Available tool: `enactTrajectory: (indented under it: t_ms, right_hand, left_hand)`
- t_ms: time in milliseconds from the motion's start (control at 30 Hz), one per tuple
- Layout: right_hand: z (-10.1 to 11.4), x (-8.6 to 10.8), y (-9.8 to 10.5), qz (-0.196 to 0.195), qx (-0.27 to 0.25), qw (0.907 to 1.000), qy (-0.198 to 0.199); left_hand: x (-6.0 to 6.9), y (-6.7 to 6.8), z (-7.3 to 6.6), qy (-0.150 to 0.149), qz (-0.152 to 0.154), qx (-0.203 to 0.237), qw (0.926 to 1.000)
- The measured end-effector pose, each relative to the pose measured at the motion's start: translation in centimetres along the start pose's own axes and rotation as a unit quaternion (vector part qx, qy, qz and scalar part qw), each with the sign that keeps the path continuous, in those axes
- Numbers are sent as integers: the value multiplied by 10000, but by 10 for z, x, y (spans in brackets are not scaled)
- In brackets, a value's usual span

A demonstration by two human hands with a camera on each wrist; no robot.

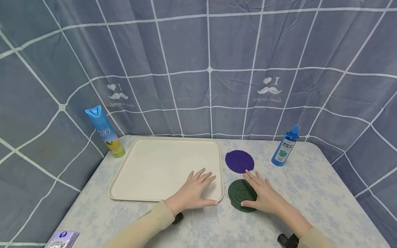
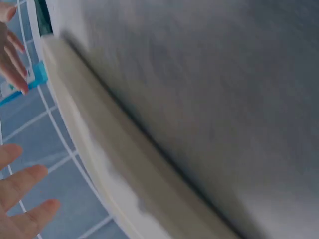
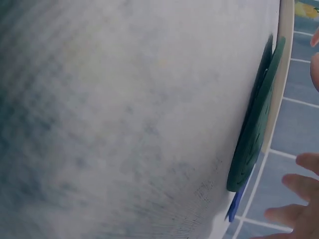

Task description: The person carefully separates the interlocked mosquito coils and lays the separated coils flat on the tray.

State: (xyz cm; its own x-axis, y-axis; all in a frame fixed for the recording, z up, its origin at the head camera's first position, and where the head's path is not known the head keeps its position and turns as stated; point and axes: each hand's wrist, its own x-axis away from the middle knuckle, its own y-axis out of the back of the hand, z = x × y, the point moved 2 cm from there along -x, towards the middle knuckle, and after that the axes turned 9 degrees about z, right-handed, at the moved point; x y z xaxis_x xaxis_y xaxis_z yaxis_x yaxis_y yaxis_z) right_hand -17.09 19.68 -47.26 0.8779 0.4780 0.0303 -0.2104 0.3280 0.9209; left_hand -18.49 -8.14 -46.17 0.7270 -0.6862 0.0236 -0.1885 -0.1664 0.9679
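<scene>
A cream rectangular tray (image 1: 167, 165) lies on the table, with my left hand (image 1: 193, 193) held over its near right corner, fingers spread and holding nothing. To the right of the tray lies a dark green spiral coaster (image 1: 238, 193). My right hand (image 1: 263, 194) hovers at that coaster's right side, thumb and fingers apart; whether it touches the coaster I cannot tell. Just behind is a purple spiral coaster (image 1: 238, 161), close to the right fingertips. In the right wrist view the green coaster (image 3: 256, 124) is seen edge-on, left of the right hand's fingers (image 3: 289, 214).
A blue spray bottle (image 1: 284, 146) stands at the back right. At the back left is a blue and yellow spray can (image 1: 107, 132). A purple tissue pack (image 1: 62, 239) sits at the near left edge. A grey-blue checked curtain (image 1: 186, 86) hangs behind the table.
</scene>
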Motion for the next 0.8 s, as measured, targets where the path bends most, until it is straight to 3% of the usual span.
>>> enactTrajectory:
  t_ms: [267,533,800]
  right_hand:
    - [-3,-4,-3,551,47,9981,-281]
    - [-6,-6,-5,708,197,9951,-665]
    - [-9,-11,-8,722,264,9940,-774]
  left_hand:
    - [-24,-10,-23,50,338,-172,9993]
    - [-54,-21,-44,234,411,-603,9971]
    - [-64,-32,-55,361,588,-941,9932]
